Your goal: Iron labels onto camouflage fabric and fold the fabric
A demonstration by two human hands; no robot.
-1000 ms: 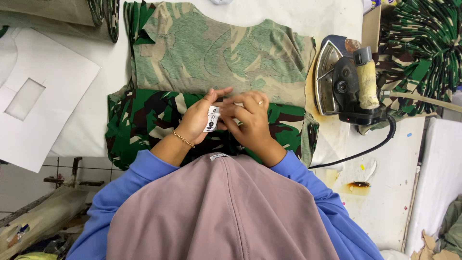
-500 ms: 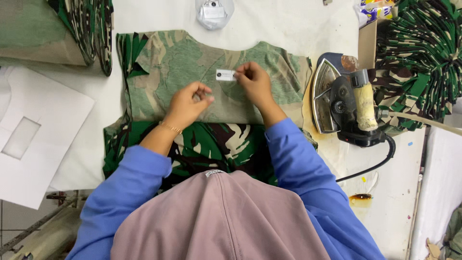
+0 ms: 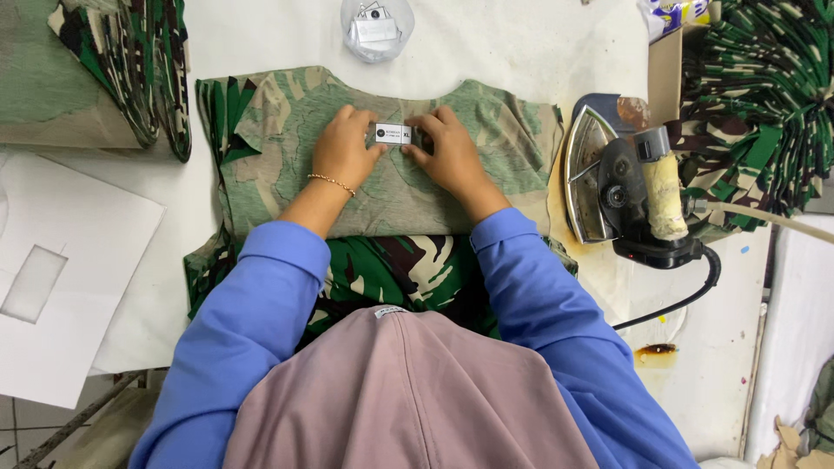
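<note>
The person's head covering (image 3: pixel 408 391) hid the lower part of the camouflage shirt (image 3: pixel 382 187) and the near bench (image 3: pixel 521 43). The fingertips of the left hand (image 3: pixel 346 149) and right hand (image 3: pixel 447 152) covered both ends of the small label (image 3: pixel 393 134). The frame's right edge cut off the stacked camouflage cloth (image 3: pixel 756 104).

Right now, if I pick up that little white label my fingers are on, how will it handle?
The small white label looks thin and flat, so it is probably very light and floppy, apt to curl or drift. It lies flush on the camouflage shirt, so lifting an edge may need a fingernail. Pinned between the left hand and right hand, it should slide easily.
</note>
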